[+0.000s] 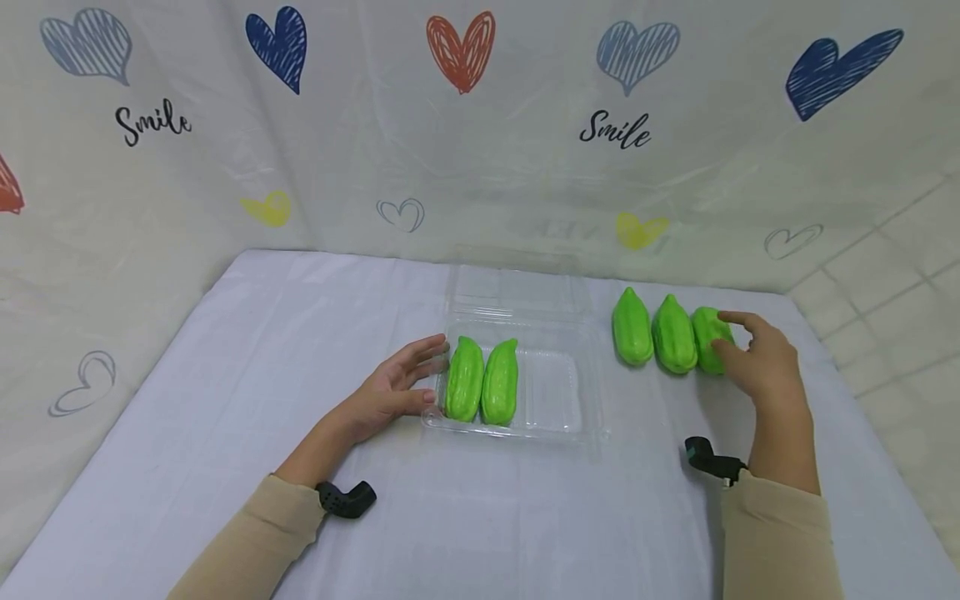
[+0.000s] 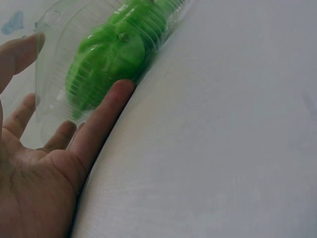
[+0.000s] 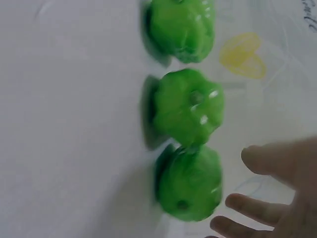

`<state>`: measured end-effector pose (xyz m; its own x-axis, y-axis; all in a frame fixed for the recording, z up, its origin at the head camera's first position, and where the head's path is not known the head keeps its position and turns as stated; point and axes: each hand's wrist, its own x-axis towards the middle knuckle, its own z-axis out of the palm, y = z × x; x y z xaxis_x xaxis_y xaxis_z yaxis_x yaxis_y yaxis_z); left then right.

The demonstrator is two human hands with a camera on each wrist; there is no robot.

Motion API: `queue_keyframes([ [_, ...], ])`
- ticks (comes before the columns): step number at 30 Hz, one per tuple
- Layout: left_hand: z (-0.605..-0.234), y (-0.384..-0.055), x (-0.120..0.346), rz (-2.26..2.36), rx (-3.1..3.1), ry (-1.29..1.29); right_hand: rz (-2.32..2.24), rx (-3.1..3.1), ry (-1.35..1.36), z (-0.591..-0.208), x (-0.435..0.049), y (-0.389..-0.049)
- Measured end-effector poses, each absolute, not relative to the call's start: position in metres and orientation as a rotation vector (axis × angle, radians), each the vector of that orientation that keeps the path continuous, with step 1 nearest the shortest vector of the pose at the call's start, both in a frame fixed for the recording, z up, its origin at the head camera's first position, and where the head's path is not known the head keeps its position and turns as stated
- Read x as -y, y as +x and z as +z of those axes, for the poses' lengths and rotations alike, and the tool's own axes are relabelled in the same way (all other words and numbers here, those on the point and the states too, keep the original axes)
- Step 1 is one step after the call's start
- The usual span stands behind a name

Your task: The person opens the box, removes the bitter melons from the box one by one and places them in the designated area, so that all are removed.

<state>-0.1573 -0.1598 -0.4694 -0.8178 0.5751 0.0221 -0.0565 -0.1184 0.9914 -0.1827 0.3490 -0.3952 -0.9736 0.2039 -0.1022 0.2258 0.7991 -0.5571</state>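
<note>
A clear plastic clamshell box (image 1: 551, 387) lies with its lid (image 1: 517, 292) folded back. Two glossy green ridged fruits, one of them a left fruit (image 1: 465, 379) beside a second fruit (image 1: 499, 382), lie upright side by side in its left half. My left hand (image 1: 375, 396) rests at the box's left wall, fingers extended along it; the left wrist view shows a fingertip (image 2: 121, 89) against the plastic. Three more such fruits stand in a row to the right. Over the rightmost fruit (image 3: 190, 183) hovers my right hand (image 1: 757, 358), thumb and fingers spread, apart from it in the right wrist view.
The middle fruit (image 1: 675, 335) and the left fruit of the row (image 1: 632, 327) lie close by the rightmost one. A white cloth (image 1: 480, 517) covers the table. Behind its far edge hangs a sheet (image 1: 525, 167) printed with hearts.
</note>
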Motion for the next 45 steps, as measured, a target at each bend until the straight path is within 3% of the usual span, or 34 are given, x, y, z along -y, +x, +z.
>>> queue_keyframes([
  [13, -0.469, -0.157, 0.16, 1.981, -1.742, 0.566, -1.347, -3.086, 0.103, -0.346, -0.262, -0.167],
  [20, -0.468, -0.156, 0.16, 1.988, -1.727, 0.569, -1.364, -2.978, -0.385, -0.355, -0.211, -0.164],
  [26, -0.468, -0.156, 0.16, 1.992, -1.723, 0.577, -1.222, -2.836, -0.61, -0.373, -0.173, -0.159],
  [45, -0.467, -0.157, 0.159, 1.99, -1.716, 0.542, -1.046, -2.691, -0.649, -0.399, -0.131, -0.147],
])
